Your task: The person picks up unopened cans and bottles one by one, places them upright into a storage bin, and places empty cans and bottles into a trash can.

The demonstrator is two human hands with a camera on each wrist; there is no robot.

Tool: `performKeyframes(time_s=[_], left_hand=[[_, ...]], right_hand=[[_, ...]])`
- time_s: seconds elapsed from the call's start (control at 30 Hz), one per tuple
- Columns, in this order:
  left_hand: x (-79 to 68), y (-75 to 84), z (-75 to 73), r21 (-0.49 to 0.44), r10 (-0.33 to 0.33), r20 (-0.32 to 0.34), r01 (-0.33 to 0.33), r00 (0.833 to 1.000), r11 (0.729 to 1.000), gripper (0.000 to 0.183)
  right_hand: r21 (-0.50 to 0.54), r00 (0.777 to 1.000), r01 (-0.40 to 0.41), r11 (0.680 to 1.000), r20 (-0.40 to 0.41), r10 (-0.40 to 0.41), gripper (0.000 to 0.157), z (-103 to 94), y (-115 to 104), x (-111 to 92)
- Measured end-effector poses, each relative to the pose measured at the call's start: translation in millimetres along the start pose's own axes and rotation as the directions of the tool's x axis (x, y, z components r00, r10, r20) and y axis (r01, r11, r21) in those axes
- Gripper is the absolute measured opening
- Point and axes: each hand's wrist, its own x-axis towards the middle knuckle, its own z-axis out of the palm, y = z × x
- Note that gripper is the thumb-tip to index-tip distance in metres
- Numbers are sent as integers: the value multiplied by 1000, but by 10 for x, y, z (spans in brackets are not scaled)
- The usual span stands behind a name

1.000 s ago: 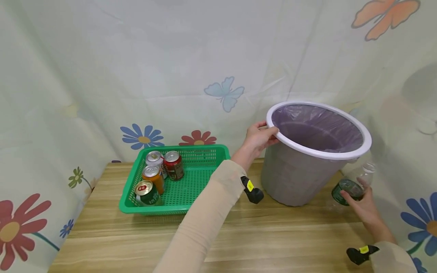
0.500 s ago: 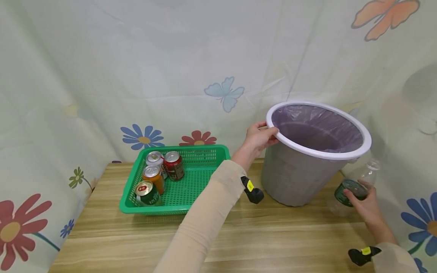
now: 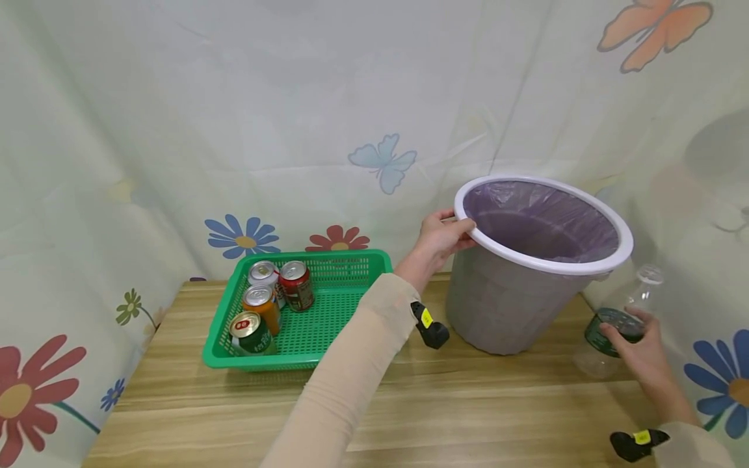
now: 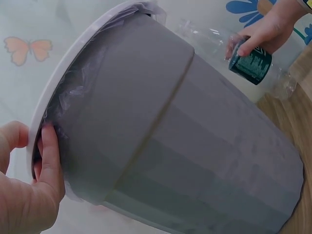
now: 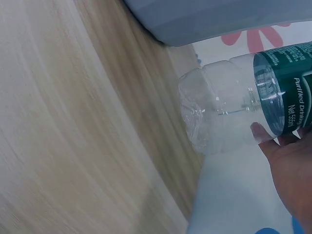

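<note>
My left hand (image 3: pixel 443 239) pinches the white rim of a grey trash can (image 3: pixel 497 305), thumb outside and fingers tucked under the rim, as the left wrist view shows. A purple-tinted plastic bag (image 3: pixel 550 218) lines the can. To the can's right, my right hand (image 3: pixel 640 354) grips a clear plastic water bottle (image 3: pixel 599 364) around its green label. The bottle stands near upright with its neck up, tilted slightly right. In the right wrist view its ribbed base (image 5: pixel 195 112) shows close over the wooden tabletop.
A green plastic basket (image 3: pixel 345 318) stands on the wooden table (image 3: pixel 421 416) at left, with several drink cans grouped in its left side, among them a red can (image 3: pixel 297 287) and an orange can (image 3: pixel 263 309). A flower-print curtain (image 3: pixel 292 97) encloses the back and sides.
My right hand has moved to the right with the bottle, away from the trash can. The left hand keeps its hold on the rim, and the can and basket stay put.
</note>
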Motion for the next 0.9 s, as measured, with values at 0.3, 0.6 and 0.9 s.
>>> performKeyframes(time_s=[0.3, 0.6, 0.9], left_hand=[[2, 2, -7, 29, -10, 1, 10, 1000, 1000, 44], [14, 23, -3, 42, -25, 15, 24, 1000, 999, 45], [15, 32, -18, 29, -30, 25, 29, 999, 999, 43]], right_hand=[[-4, 996, 81, 997, 22, -81, 63, -154, -106, -18], [-27, 994, 106, 994, 8, -106, 60, -385, -239, -7], [-112, 990, 135, 984, -18, -138, 57, -592, -362, 28]])
